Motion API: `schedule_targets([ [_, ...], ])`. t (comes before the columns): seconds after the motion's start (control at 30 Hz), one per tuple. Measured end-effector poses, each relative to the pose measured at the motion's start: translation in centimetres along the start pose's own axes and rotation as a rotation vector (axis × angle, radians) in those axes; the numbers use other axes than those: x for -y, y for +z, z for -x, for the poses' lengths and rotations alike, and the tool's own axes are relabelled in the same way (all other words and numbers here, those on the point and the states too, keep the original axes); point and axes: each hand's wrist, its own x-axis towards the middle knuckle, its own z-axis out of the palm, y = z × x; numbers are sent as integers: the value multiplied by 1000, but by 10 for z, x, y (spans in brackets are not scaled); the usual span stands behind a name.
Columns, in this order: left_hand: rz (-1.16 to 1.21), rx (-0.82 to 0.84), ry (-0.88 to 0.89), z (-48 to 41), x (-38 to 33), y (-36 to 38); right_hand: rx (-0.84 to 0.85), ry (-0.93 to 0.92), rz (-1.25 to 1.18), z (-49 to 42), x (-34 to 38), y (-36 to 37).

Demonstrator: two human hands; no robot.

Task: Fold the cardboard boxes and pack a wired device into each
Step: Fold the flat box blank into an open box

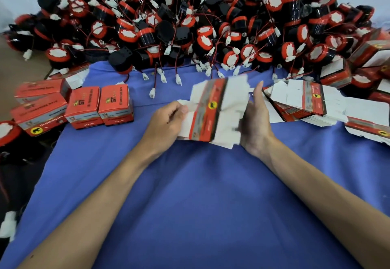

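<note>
So, centre of the frame, just above the bare stretch of blue cloth: one flat box blank is held up off the cloth between both hands. It's smeared with blur, so fine detail can't be read. The left hand is curled, and a white flap on the blank's left side is pinched between thumb and fingers. The right hand is set against the blank's right edge with one digit stuck straight up. The rest are hidden behind the card, so whether it's gripped or only braced can't be told.

Handling-wise, it's judged to be thin printed card: very light, springy along the creases, easily dented or torn at the little flaps. A better hold is probably had on the printed panels near the creases than on the flap tips, so it can be popped open square without anything getting bent.

Orientation: the red and grey printed band runs top to bottom, leaning a bit right at the top, with white flaps sticking out left and right. So the long axis looks to lie roughly across the frame, though with the blur that's a rough call.

A stack of blanks is fanned out at the right, finished boxes are lined up at the left, and the wired devices are heaped across the top.
</note>
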Motion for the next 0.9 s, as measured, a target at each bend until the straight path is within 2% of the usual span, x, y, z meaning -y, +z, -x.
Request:
schedule_targets([
  [0.07,161,-121,-58,-2,-1,0,-14,8,29,-2,0,-1],
  [0.1,219,-198,-76,-2,-1,1,-48,-1,145,-3,-2,-2],
  [0.17,232,-352,-87,-5,1,-1,-164,-38,432,-4,-5,-3],
  [0.23,234,-437,-86,-8,4,-2,-291,-69,494,-5,-7,-3],
  [0.37,125,-441,-88,-10,10,-1,-535,-265,123,-13,2,-7],
  [0.43,68,-417,-87,-10,13,-1,-602,-380,-118,-17,9,-12],
  [0.5,29,-379,-110,-10,13,-1,-645,-409,-346,-19,15,-17],
  [0.57,22,-350,-116,-10,11,1,-666,-363,-450,-19,18,-22],
  [0.63,79,-323,-107,-7,9,3,-641,-227,-436,-15,17,-24],
  [0.73,77,-249,-121,-6,8,3,-476,-35,-267,-6,14,-15],
  [0.9,-130,-256,36,-5,9,1,-189,-173,163,-4,3,2],
])
